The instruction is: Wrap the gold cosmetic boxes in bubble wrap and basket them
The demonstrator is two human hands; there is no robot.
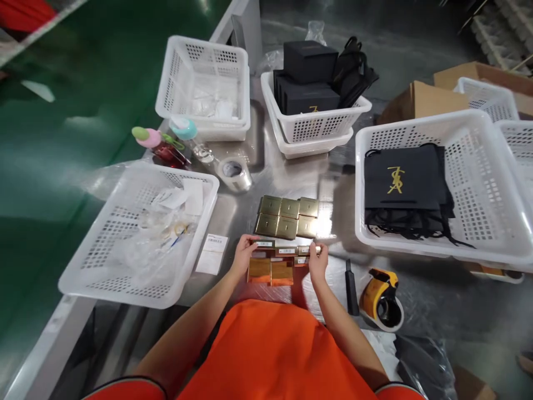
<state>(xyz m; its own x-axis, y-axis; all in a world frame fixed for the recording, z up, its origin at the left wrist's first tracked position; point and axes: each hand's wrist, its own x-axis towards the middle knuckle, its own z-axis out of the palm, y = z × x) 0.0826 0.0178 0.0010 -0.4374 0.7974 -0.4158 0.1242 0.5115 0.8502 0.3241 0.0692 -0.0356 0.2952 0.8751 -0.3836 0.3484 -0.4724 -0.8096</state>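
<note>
Several small shiny gold boxes point(277, 224) stand in two lines on the metal table. Closer to my body, a row of gold boxes point(286, 251) shows narrow sides with white labels. My left hand point(244, 256) pinches the left end of this row between thumb and fingers. At the other end, my right hand point(318, 262) closes its fingers on the rightmost box. Two more gold boxes point(270, 272) lie just below the row, their mirrored faces reflecting orange. Some of the box edges are covered by my fingers.
Left stands a white basket point(169, 294) with plastic scraps, beside a paper slip pad point(212, 254). Clear tape point(234, 174) and bottles point(166, 151) sit behind. Right are a black-handled tool point(351, 289), a tape dispenser point(381, 300) and a basket point(478, 183) of black bags point(402, 178).
</note>
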